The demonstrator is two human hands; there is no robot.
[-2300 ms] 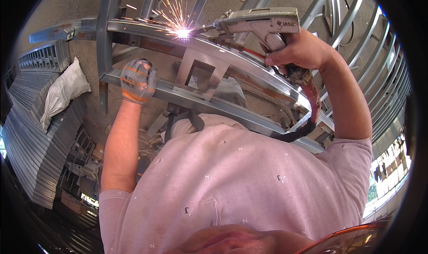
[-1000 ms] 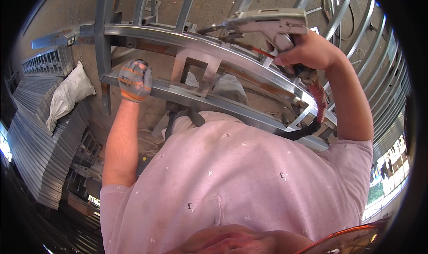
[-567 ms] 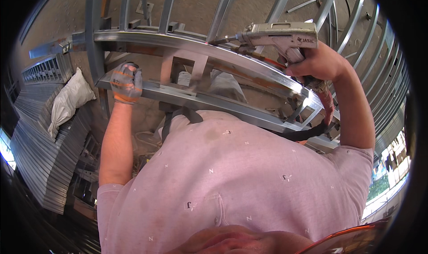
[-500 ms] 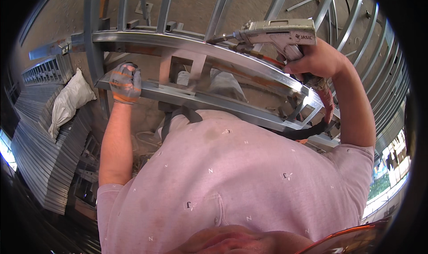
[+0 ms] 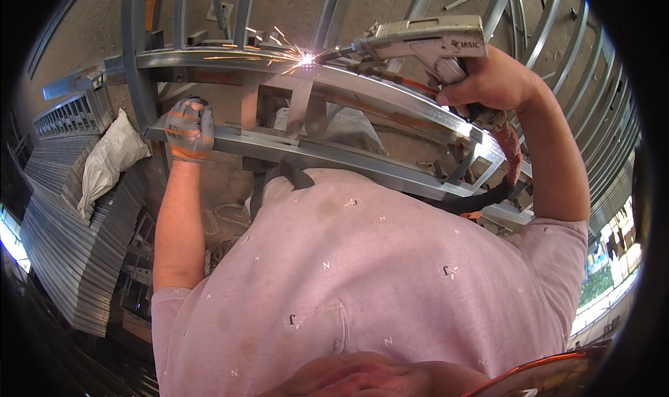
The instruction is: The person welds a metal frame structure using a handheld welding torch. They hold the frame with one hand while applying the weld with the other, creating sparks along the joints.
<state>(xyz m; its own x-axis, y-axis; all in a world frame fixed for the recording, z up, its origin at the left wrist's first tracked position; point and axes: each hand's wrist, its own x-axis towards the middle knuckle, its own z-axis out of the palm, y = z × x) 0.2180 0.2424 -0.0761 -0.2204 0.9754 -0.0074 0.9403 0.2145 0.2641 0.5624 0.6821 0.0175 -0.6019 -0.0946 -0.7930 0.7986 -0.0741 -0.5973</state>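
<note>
My bare right hand (image 5: 495, 83) is closed round the handle of a pale, worn welding gun (image 5: 425, 40). The gun's nozzle points left and meets the far rail of a grey metal frame (image 5: 390, 87) beside an upright bar. A bright weld spot (image 5: 306, 60) glows at the tip, throwing orange sparks to the left. Below the gun a reddish hose (image 5: 512, 153) hangs from the handle. My left hand (image 5: 189, 130), in a grey and orange glove, is closed over the near metal rail (image 5: 334, 159) close to its left end; its fingers curl round it.
Long metal bars (image 5: 543, 31) fan out across the far side and right. At left lie stacked metal profiles (image 5: 63, 258) with a white sack (image 5: 111, 160) on top. Short crosspieces (image 5: 300, 108) join the two rails. A black cable (image 5: 474, 205) runs near my waist.
A bright arc and sparks have appeared at the nozzle. The gun and my right hand have shifted slightly left and up in view; my left hand keeps its hold on the near rail.
</note>
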